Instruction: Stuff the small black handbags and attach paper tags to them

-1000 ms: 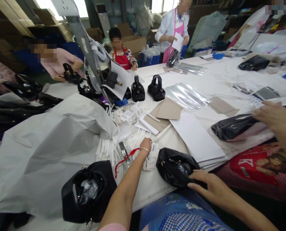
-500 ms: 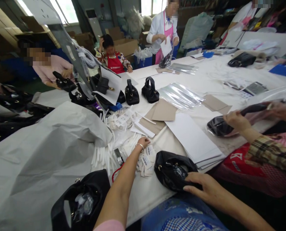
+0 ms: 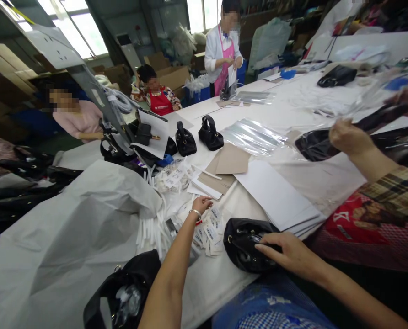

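Observation:
My left hand [image 3: 201, 204], with a silver bracelet at the wrist, hovers low over a loose pile of white barcode tags [image 3: 211, 233]. Its fingers look loosely stretched, and nothing shows between them. My right hand [image 3: 286, 251] grips the near rim of a black handbag [image 3: 238, 246], thumb and fingers on either side of the edge. Clear plastic shows in that bag's opening. Another black handbag [image 3: 140, 269], with clear plastic inside, sits beyond my left forearm. White stick-like strips [image 3: 152, 235] lie left of the tags.
White sheets [image 3: 276, 196] and brown cards [image 3: 233, 160] are stacked ahead. Clear plastic bags [image 3: 255, 137] lie beyond. Two small black handbags [image 3: 211, 133] stand near a slanted metal post [image 3: 94, 91]. Grey wrapping [image 3: 70, 233] covers the left side. At right, a co-worker's hands [image 3: 353, 137] handle a bagged black item.
My left hand stays over the tags, its fingers a little lifted. My right hand keeps its grip on the handbag. The co-worker at right has shifted the bagged item; the view has tilted slightly.

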A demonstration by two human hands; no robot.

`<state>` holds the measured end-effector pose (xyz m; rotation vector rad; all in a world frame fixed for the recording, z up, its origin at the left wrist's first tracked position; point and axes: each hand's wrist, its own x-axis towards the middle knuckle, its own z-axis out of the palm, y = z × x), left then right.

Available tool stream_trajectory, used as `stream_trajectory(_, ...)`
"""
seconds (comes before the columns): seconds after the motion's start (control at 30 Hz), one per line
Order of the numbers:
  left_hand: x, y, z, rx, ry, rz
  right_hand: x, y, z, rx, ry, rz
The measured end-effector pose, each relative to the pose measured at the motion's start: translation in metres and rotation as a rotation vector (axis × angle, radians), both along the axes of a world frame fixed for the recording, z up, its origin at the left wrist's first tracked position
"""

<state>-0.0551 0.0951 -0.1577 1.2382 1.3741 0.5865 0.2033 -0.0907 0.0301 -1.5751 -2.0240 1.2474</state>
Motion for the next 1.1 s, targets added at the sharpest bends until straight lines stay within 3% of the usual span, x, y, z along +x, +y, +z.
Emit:
stream_trajectory(0.17,-0.006,-0.004,0.018,-0.004,-0.104,0.039,-0.001,0.005,-0.002,0.030,0.040,-0.012)
stream_trajectory(0.37,-0.011,-0.016,0.054,0.028,-0.207,0.101,0.004,0.014,0.000,0.080,0.047,0.000)
stream_trajectory(0.6,-0.013,-0.053,0.105,0.099,-0.298,0.171,0.007,0.054,-0.006,0.229,-0.113,0.231)
stream_trajectory(0.7,-0.014,-0.077,0.124,0.134,-0.318,0.209,0.005,0.056,-0.012,0.345,-0.132,0.113)
stream_trajectory(0.8,-0.010,-0.111,0.142,0.180,-0.304,0.223,-0.007,0.032,-0.007,0.490,-0.074,-0.129)
stream_trajectory(0.87,-0.002,-0.139,0.154,0.214,-0.291,0.203,-0.021,0.006,-0.003,0.394,0.051,-0.227)
stream_trajectory(0.97,0.013,-0.185,0.168,0.232,-0.270,0.111,-0.048,-0.031,-0.005,-0.076,0.369,-0.195)
stream_trajectory(1.03,0.023,-0.213,0.171,0.240,-0.239,0.013,-0.064,-0.047,-0.012,-0.336,0.618,-0.203)
stream_trajectory(1.1,0.031,-0.235,0.168,0.255,-0.202,-0.054,-0.074,-0.056,-0.020,-0.436,0.795,-0.296)
